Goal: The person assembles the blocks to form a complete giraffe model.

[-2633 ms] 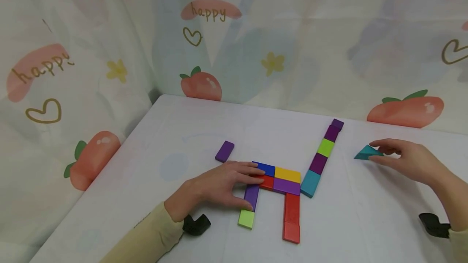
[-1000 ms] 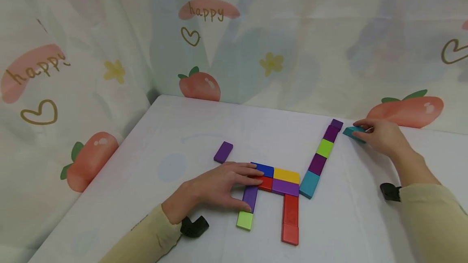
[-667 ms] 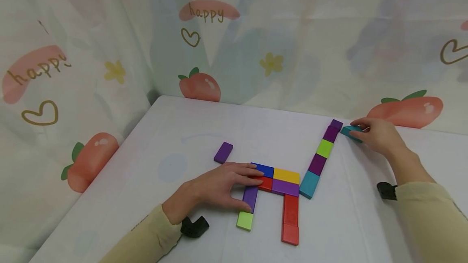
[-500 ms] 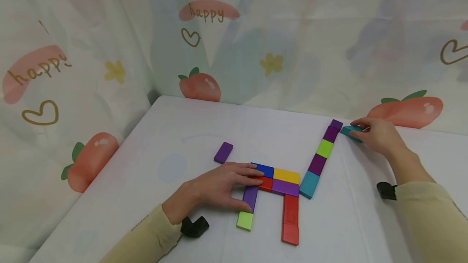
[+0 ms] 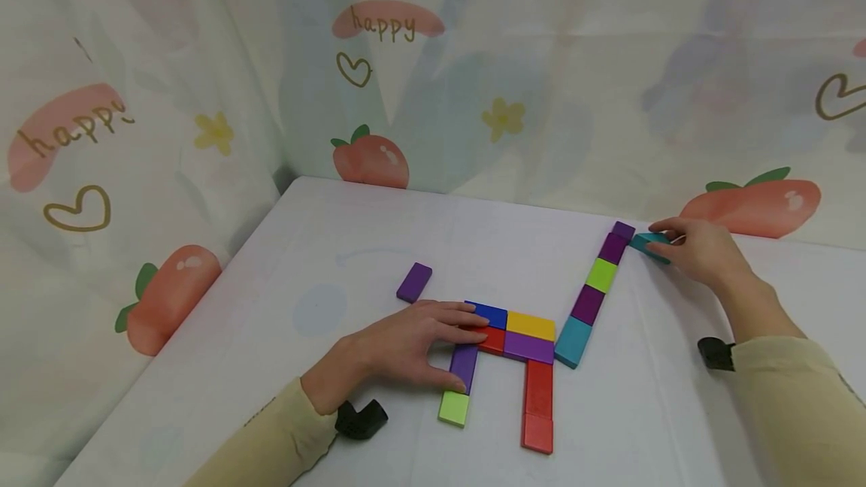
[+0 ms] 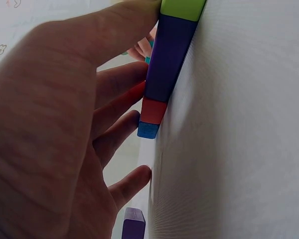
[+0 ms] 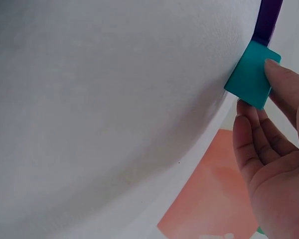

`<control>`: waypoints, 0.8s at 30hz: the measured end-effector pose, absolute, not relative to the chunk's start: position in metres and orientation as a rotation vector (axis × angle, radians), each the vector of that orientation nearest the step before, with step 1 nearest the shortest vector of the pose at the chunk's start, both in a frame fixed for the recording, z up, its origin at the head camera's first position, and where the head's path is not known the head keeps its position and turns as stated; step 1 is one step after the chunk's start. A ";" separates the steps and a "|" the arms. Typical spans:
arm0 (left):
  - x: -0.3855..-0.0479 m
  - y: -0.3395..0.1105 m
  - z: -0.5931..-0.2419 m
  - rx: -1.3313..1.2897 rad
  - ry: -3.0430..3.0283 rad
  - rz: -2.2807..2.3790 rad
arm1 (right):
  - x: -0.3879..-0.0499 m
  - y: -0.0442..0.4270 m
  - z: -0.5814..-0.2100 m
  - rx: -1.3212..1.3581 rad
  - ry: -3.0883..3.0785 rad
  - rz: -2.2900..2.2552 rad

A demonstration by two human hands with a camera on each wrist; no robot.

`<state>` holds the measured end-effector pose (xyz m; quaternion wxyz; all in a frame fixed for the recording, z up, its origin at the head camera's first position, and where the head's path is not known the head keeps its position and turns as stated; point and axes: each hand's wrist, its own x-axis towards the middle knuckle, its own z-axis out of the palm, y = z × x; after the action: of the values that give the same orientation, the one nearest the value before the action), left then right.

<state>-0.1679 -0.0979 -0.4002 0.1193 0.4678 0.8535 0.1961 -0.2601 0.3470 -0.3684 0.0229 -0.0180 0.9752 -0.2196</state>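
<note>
My right hand (image 5: 707,254) pinches a teal block (image 5: 648,246) with slanted sides between thumb and fingers. In the right wrist view, the teal block (image 7: 250,74) meets a purple block (image 7: 268,20). It lies at the right of a slanting column's far end, beside the small purple block (image 5: 623,231). My left hand (image 5: 406,348) rests with spread fingers on the blue block (image 5: 497,317), the red block (image 5: 495,342) and the purple block (image 5: 464,363) above a light green block (image 5: 453,409). In the left wrist view, my left thumb (image 6: 124,30) touches near the light green block (image 6: 183,7).
A yellow block (image 5: 531,325) and a purple block (image 5: 528,346) continue the flat group, with red blocks (image 5: 538,389) below. The column's lower end is a teal block (image 5: 573,340). A loose purple block (image 5: 414,282) lies left. Printed cloth (image 5: 575,134) backs the white table (image 5: 629,427).
Since the earliest frame, my right hand has carried the teal block left and away to the column's far end. Over the last half second it holds still. The left hand stays in place.
</note>
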 end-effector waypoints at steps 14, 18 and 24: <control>-0.170 -0.097 -0.398 1.391 2.500 0.550 | -0.242 0.354 -0.358 -0.113 3.098 -0.698; -0.170 -0.097 -0.398 1.390 2.506 0.535 | -0.234 0.352 -0.356 -0.168 3.142 -0.711; -0.169 -0.097 -0.399 1.414 2.508 0.561 | -0.218 0.344 -0.353 -0.258 3.210 -0.739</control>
<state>-0.1687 -0.0970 -0.3992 0.1038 0.4796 0.8504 0.1901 -0.2180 0.3441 -0.3528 -0.0812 -0.0777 0.9683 -0.2229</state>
